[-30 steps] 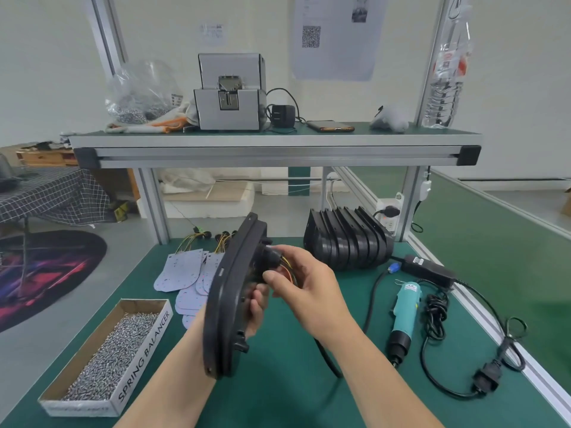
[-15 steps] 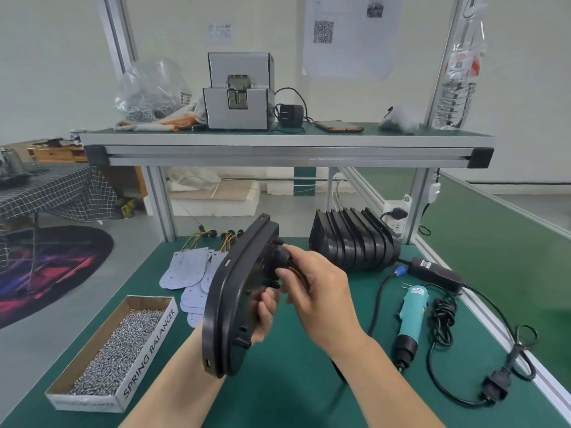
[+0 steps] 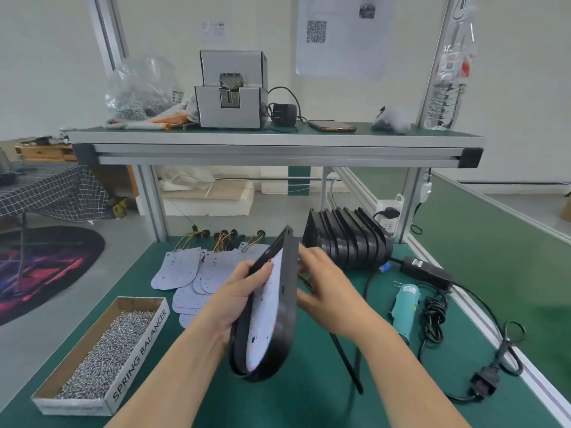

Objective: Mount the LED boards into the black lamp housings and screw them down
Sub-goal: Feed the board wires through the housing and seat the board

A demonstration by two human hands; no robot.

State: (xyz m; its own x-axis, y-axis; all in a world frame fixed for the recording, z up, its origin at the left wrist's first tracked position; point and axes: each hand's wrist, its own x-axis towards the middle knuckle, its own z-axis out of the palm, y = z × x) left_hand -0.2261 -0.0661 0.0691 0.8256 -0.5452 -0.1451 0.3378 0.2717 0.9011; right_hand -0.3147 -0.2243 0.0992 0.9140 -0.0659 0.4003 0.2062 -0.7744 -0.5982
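Note:
I hold a black lamp housing upright over the green bench, its open face turned toward me. A white LED board lies inside it. My left hand grips the housing's left rim, fingers curled over the edge onto the board. My right hand is behind the housing's right side; its fingertips are hidden, so its hold is unclear. More white LED boards with yellow wires lie spread behind. A row of black housings stands at the back right.
A cardboard box of screws sits at the front left. A teal electric screwdriver lies to the right with its black cable, power adapter and plug. The upper shelf carries a grey screw feeder.
The housing has been turned round: before, its black back faced me; now its open face with the LED board shows. My left hand has shifted to the left rim, my right behind the housing.

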